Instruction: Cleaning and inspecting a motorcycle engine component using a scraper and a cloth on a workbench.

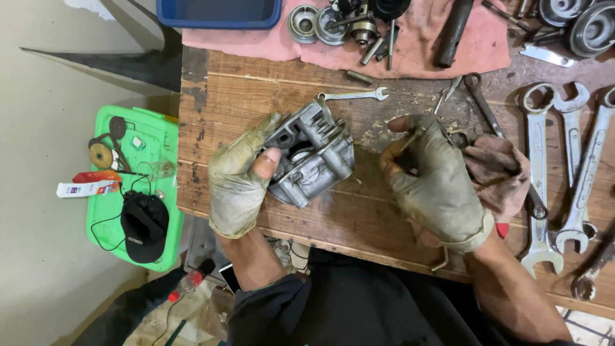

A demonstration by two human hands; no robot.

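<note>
A grey finned metal engine part [312, 152] rests on the wooden workbench [224, 96]. My left hand [240, 176], in a dirty fingerless glove, grips its left side with the thumb pressed on the front face. My right hand [435, 179], gloved the same way, hovers to the right of the part, fingers pinched on a small thin metal piece [410, 140] that I cannot make out clearly. The two hands are apart.
A small spanner [354, 95] lies just behind the engine part. Several large spanners [564, 166] and a dirty rag [500, 173] lie at the right. Bearings and parts [339, 22] sit on a pink cloth [416, 45]. A green tray [157, 138] stands at left, a blue bin [218, 13] behind.
</note>
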